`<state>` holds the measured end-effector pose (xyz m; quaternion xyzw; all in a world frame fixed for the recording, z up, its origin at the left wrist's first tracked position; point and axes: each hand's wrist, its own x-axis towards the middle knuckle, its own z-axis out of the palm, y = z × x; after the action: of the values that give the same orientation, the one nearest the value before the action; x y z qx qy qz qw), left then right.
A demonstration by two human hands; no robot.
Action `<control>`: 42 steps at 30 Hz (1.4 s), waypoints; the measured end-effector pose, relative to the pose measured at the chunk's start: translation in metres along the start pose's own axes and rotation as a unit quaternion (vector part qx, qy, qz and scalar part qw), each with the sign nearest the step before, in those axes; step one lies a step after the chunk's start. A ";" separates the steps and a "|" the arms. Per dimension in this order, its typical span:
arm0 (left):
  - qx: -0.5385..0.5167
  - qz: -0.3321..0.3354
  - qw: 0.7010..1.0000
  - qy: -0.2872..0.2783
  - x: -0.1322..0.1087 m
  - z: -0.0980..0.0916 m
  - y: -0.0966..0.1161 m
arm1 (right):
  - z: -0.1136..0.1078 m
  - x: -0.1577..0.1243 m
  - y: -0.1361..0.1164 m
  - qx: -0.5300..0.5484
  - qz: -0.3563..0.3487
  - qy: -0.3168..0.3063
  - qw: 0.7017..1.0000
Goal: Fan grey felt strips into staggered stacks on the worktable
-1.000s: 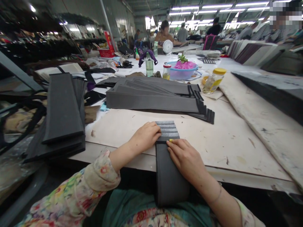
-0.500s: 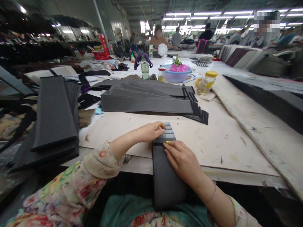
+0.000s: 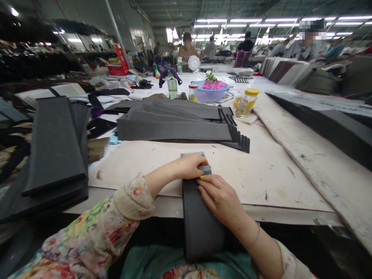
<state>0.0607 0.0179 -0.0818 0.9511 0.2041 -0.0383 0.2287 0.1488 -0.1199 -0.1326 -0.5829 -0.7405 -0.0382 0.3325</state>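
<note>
A long dark grey padded strip [image 3: 202, 224] curves from the table over the front edge towards my lap. Its far end carries light grey bands [image 3: 192, 154], partly covered by my hands. My left hand [image 3: 190, 166] lies across these bands, with thumb and fingers bent in a pinch at them. Close beside it, my right hand [image 3: 221, 193] grips the strip near its black crosswise band, fingers together on top. A small yellow thing [image 3: 201, 177] shows at the right fingertips; its kind is unclear. The right thumb is mostly hidden.
Fanned dark grey strips [image 3: 174, 130] lie beyond my hands. More stacked strips [image 3: 55, 147] are at the left. Behind stand a yellow-lidded jar [image 3: 247, 104], a bottle [image 3: 172, 87] and a blue basin [image 3: 213, 93]. A long board [image 3: 305, 162] runs along the right. People work farther back.
My left hand has come nearer and now covers more of the light grey bands, close to the right fingertips. My right hand stays on the strip. The view has shifted slightly.
</note>
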 end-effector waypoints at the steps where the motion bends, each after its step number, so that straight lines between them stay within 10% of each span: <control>1: 0.015 0.003 1.000 0.001 -0.001 0.000 0.000 | 0.000 0.000 0.000 0.000 0.000 0.002 1.000; 23: 0.190 0.089 0.974 0.081 -0.022 0.028 0.017 | 0.001 -0.002 -0.003 -0.003 0.028 0.004 1.000; 42: -0.043 -0.007 0.978 0.203 -0.057 0.036 -0.025 | 0.001 0.016 0.008 -0.069 0.053 -0.011 0.996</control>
<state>-0.0002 0.0007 -0.1149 0.9270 0.2541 0.1628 0.2229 0.1533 -0.1032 -0.1274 -0.6435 -0.7074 -0.0651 0.2850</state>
